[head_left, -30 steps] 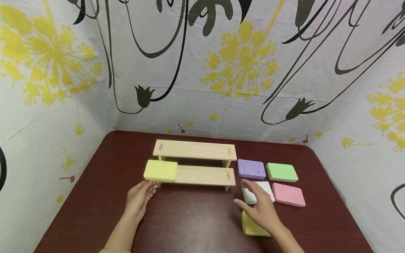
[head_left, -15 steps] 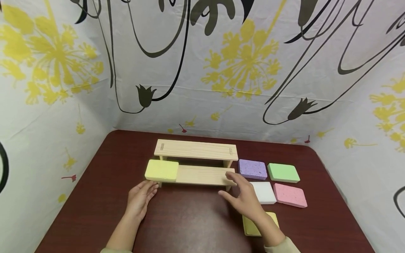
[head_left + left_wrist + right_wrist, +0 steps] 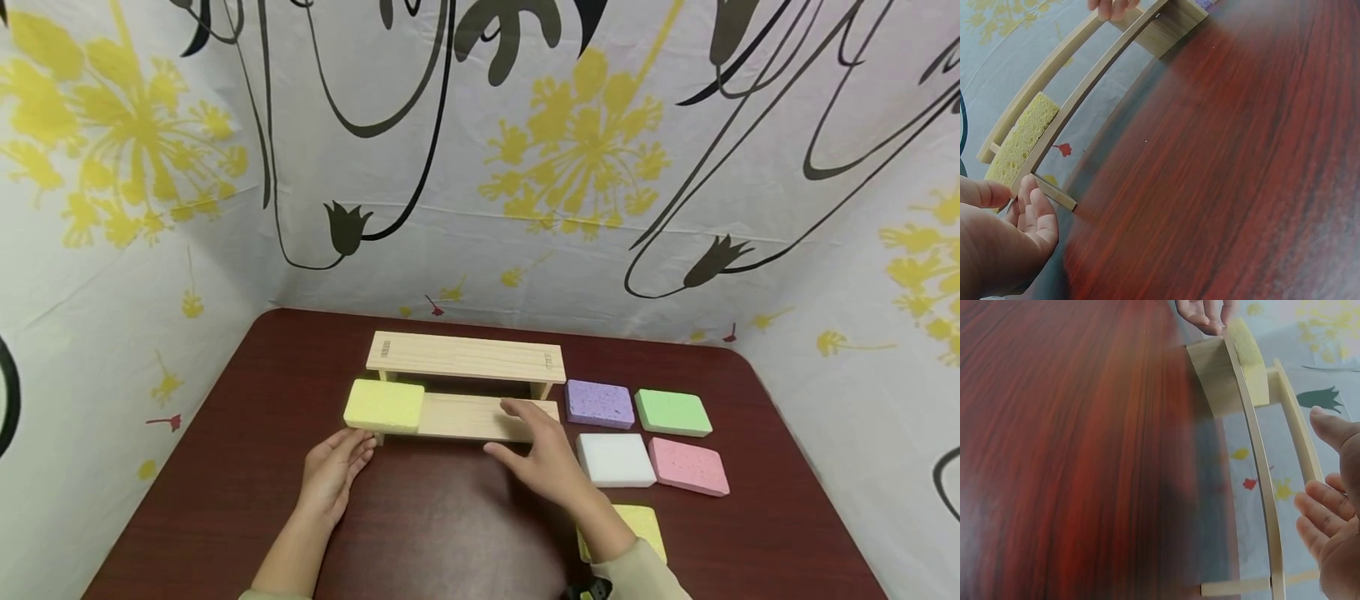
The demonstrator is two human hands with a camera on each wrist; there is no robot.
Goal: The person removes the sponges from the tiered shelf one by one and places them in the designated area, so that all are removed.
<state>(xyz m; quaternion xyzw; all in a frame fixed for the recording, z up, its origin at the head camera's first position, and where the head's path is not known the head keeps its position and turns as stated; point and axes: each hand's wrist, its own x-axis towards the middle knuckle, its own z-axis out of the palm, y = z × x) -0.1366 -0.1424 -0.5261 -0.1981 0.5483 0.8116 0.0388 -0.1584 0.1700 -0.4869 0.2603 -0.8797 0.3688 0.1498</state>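
Note:
A two-step wooden shelf (image 3: 465, 354) stands at the back of the table. On the left end of its lower step lies a bright yellow sponge (image 3: 384, 406). My left hand (image 3: 333, 475) pinches that step's front left corner, thumb near the sponge (image 3: 1022, 140) and fingers under the board. My right hand (image 3: 543, 454) hovers around the lower step's right half, fingers spread and thumb apart, with nothing between them. In the right wrist view the right hand's fingers (image 3: 1325, 509) stay off the board.
Right of the shelf lie a purple sponge (image 3: 599, 404), a green sponge (image 3: 673, 412), a white sponge (image 3: 616, 460) and a pink sponge (image 3: 688, 466). A darker yellow sponge (image 3: 639, 523) is partly under the right forearm. Patterned cloth (image 3: 480, 250) surrounds the dark red table (image 3: 435, 525).
My right hand has moved left, from above the white sponge to the lower step's right half, uncovering the white sponge. The left hand and the bright yellow sponge have stayed put.

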